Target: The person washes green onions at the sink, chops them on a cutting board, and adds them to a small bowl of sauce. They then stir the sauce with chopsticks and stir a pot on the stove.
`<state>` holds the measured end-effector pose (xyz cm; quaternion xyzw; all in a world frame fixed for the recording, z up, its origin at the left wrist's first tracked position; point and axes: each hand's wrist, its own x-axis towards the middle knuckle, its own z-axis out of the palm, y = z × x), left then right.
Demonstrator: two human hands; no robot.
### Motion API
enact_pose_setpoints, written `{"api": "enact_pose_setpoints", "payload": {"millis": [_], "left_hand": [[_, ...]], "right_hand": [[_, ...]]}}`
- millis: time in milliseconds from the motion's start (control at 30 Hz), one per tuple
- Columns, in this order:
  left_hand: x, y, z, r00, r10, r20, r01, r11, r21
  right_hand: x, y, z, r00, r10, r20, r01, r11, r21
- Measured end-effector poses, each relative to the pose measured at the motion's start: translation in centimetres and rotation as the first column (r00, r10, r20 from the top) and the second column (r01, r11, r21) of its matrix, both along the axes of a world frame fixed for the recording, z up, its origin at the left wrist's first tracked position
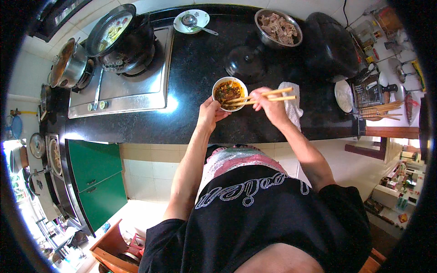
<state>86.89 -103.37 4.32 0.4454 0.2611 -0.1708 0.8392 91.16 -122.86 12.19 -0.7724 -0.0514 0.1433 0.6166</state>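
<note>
My left hand [210, 110] grips the lower left rim of a small white bowl [246, 90] above the dark countertop. Reddish-brown sauce with green bits [226, 89] lies in the bowl. In my right hand [268, 104] is a pair of wooden chopsticks [285, 98], their tips in the sauce at the bowl's lower side. A dark round lid [243, 63] lies just beyond the bowl. Right of my right hand, a white cloth [291, 102] rests on the counter.
At the left stands a gas stove [136, 97] with a black pot [119, 63] and a steel pot [76, 65]. Farther back are a plate with a ladle [188, 21] and a steel bowl of meat pieces [277, 30]. A bowl of white contents [343, 96] sits right.
</note>
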Motion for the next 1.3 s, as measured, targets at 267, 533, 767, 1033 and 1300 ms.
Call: {"api": "enact_pose_setpoints", "payload": {"millis": [267, 533, 767, 1033, 1300], "left_hand": [[0.1, 0.4, 0.5, 1.000, -0.004, 0.010, 0.004, 1.000, -0.007], [0.1, 0.7, 0.7, 1.000, -0.012, -0.023, 0.012, 1.000, 0.013], [0.2, 1.1, 0.9, 0.999, -0.047, -0.009, 0.047, 0.999, -0.006], [0.0, 1.1, 0.8, 0.999, -0.047, -0.027, 0.047, 0.999, -0.003], [-0.1, 1.1, 1.1, 0.998, -0.059, -0.017, 0.059, 0.998, -0.006]], "right_hand": [[1.2, 0.9, 0.0, 1.000, 0.009, -0.020, -0.010, 0.999, -0.043], [2.0, 1.1, 1.0, 0.998, 0.036, 0.047, -0.032, 0.995, -0.093], [2.0, 0.6, 0.5, 0.990, -0.104, 0.097, 0.102, 0.994, 0.025], [2.1, -0.3, 1.9, 0.990, 0.132, 0.053, -0.128, 0.989, -0.072], [2.1, 0.5, 1.4, 0.988, 0.045, 0.148, -0.033, 0.996, -0.078]]}}
